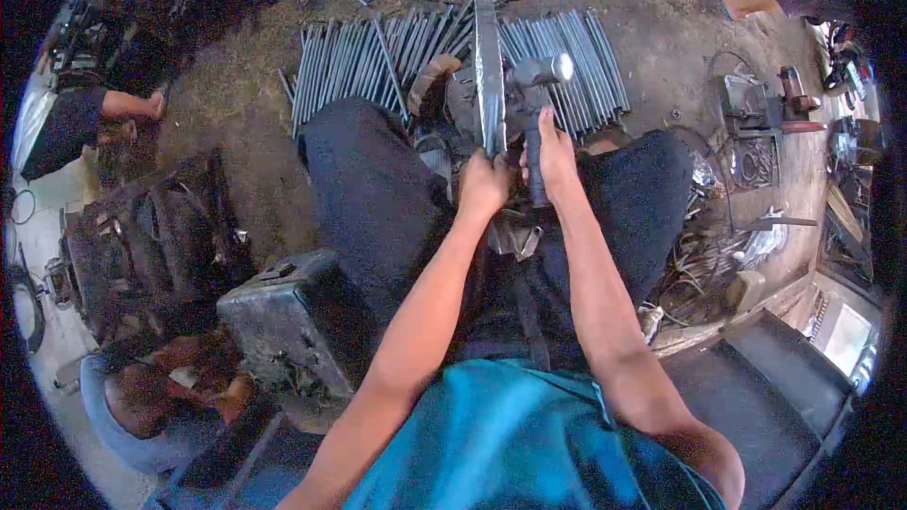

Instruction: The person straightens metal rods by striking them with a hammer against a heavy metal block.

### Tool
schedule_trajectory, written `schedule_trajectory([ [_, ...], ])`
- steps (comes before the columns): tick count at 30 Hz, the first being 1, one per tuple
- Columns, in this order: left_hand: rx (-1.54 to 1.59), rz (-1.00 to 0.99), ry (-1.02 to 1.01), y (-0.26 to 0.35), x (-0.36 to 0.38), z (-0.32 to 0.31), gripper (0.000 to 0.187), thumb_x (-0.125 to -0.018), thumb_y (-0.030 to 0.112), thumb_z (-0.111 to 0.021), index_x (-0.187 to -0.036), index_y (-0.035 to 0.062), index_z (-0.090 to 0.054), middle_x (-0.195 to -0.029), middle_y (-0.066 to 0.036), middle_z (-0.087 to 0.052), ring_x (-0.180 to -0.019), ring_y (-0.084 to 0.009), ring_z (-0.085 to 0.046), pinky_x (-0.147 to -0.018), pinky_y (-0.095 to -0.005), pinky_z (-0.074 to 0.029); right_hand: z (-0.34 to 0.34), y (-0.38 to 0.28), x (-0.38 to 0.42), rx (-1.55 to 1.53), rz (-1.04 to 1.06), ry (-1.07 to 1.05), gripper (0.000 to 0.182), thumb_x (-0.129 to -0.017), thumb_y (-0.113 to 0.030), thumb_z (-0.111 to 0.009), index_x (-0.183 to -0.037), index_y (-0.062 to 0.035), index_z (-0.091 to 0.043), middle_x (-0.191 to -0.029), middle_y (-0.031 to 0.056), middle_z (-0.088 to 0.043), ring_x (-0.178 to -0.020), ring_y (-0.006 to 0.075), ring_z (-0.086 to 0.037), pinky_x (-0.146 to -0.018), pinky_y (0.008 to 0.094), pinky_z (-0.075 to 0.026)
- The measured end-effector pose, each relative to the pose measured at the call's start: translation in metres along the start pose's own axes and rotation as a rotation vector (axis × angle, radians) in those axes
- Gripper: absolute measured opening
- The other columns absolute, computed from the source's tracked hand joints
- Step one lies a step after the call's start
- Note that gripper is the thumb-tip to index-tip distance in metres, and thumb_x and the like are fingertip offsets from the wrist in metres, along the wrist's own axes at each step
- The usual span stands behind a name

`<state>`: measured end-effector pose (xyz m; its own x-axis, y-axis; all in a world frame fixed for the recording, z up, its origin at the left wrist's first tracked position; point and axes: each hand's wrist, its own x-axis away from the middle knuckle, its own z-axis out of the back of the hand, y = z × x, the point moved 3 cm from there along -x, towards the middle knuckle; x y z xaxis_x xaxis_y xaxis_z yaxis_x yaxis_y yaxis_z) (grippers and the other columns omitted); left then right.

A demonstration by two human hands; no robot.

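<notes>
My left hand (483, 179) is closed around the near end of a long flat metal bar (488, 76), which stretches away from me with a bright, shiny face. In my right hand (555, 153) is a hammer (535, 137), gripped by its dark handle, thumb laid along it. The hammer's head sits just right of the bar, its polished round face (565, 67) pointing right. Both hands are between my knees, over dark metal parts partly hidden by the bar and hands. Beyond them, many grey metal rods (345, 66) lie side by side on the ground.
A grinder-like power tool (799, 99) stands at the right near a metal frame (751, 132). A worn metal block (283, 321) is by my left side. One person (142, 406) is at lower left; other people's legs show at left (128, 106) and upper right (756, 5).
</notes>
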<state>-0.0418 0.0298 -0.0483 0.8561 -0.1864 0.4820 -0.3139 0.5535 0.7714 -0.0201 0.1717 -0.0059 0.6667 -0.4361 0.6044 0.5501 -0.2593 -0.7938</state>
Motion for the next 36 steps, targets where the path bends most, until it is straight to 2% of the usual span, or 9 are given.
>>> schedule_trajectory([
  [6,-0.001,0.082,-0.008,0.025,0.012,0.012,0.039,-0.093,0.031,-0.055,-0.097,-0.0071,-0.062,-0.093,-0.033,-0.065,-0.094,-0.0479,-0.063,-0.082,-0.0509,-0.049,-0.008,-0.097,0.060,-0.258,0.472,-0.245,0.070,-0.093,-0.072,-0.033,-0.087,-0.0051,-0.052,-0.062,0.0067,-0.055,-0.048,0.0160,-0.052,-0.046,0.0277,-0.044],
  [8,-0.057,0.097,-0.009,0.033,0.016,0.019,0.040,-0.094,0.032,-0.054,-0.099,-0.0069,-0.061,-0.095,-0.033,-0.064,-0.094,-0.0481,-0.063,-0.083,-0.0512,-0.049,-0.011,-0.096,0.055,-0.283,0.667,-0.164,0.057,-0.103,-0.053,-0.034,-0.077,-0.0045,-0.053,-0.059,0.0058,-0.055,-0.045,0.0124,-0.051,-0.042,0.0273,-0.039],
  [10,-0.145,0.044,0.027,0.019,0.010,0.014,0.040,-0.093,0.031,-0.055,-0.101,-0.0082,-0.060,-0.095,-0.034,-0.064,-0.095,-0.0491,-0.062,-0.083,-0.0515,-0.049,-0.016,-0.056,0.031,-0.198,0.586,-0.142,0.052,-0.102,-0.048,-0.041,-0.073,-0.0060,-0.051,-0.056,0.0038,-0.054,-0.046,0.0122,-0.051,-0.041,0.0286,-0.038],
  [12,-0.099,0.028,-0.004,0.013,0.006,0.011,0.043,-0.095,0.032,-0.054,-0.108,-0.0086,-0.059,-0.103,-0.035,-0.063,-0.102,-0.0490,-0.060,-0.088,-0.0506,-0.047,-0.016,-0.021,0.014,0.269,0.177,-0.014,0.055,-0.096,-0.054,-0.051,-0.075,-0.0034,-0.058,-0.055,0.0048,-0.055,-0.046,0.0153,-0.053,-0.044,0.0313,-0.043],
  [14,-0.097,0.045,0.027,0.025,0.014,0.017,0.043,-0.094,0.033,-0.056,-0.108,-0.0076,-0.060,-0.103,-0.035,-0.063,-0.103,-0.0490,-0.060,-0.089,-0.0511,-0.046,-0.015,-0.004,-0.005,0.354,0.229,0.083,0.061,-0.094,-0.058,-0.050,-0.075,-0.0012,-0.060,-0.056,0.0070,-0.056,-0.043,0.0177,-0.054,-0.045,0.0333,-0.045],
  [16,-0.068,0.038,0.072,0.025,0.014,0.017,0.046,-0.092,0.033,-0.056,-0.101,-0.0111,-0.060,-0.096,-0.036,-0.063,-0.098,-0.0501,-0.061,-0.086,-0.0510,-0.047,-0.007,0.003,-0.012,0.072,-0.030,0.045,0.064,-0.094,-0.061,-0.048,-0.072,-0.0026,-0.058,-0.055,0.0072,-0.056,-0.042,0.0182,-0.053,-0.044,0.0335,-0.046],
  [26,-0.132,0.058,0.040,0.029,0.018,0.018,0.048,-0.098,0.035,-0.046,-0.103,-0.0104,-0.060,-0.089,-0.034,-0.064,-0.094,-0.0483,-0.063,-0.082,-0.0506,-0.048,0.002,-0.095,0.054,-0.411,0.368,-0.195,0.073,-0.090,-0.076,-0.030,-0.088,-0.0072,-0.052,-0.059,0.0066,-0.051,-0.045,0.0183,-0.051,-0.043,0.0294,-0.043],
  [30,-0.176,-0.032,0.034,0.032,0.019,0.021,0.043,-0.098,0.031,-0.047,-0.100,-0.0098,-0.058,-0.093,-0.037,-0.062,-0.094,-0.0522,-0.060,-0.085,-0.0542,-0.046,-0.007,-0.078,0.044,-0.274,0.566,-0.174,0.062,-0.100,-0.060,-0.030,-0.082,-0.0052,-0.053,-0.060,0.0055,-0.055,-0.044,0.0148,-0.051,-0.043,0.0292,-0.042],
  [36,-0.123,-0.015,0.053,0.038,0.021,0.024,0.040,-0.097,0.028,-0.048,-0.096,-0.0102,-0.057,-0.089,-0.039,-0.061,-0.090,-0.0534,-0.060,-0.081,-0.0557,-0.048,-0.013,0.009,-0.003,0.050,0.038,-0.096,0.069,-0.094,-0.068,-0.039,-0.070,-0.0060,-0.055,-0.056,0.0041,-0.053,-0.045,0.0161,-0.053,-0.043,0.0298,-0.044],
])
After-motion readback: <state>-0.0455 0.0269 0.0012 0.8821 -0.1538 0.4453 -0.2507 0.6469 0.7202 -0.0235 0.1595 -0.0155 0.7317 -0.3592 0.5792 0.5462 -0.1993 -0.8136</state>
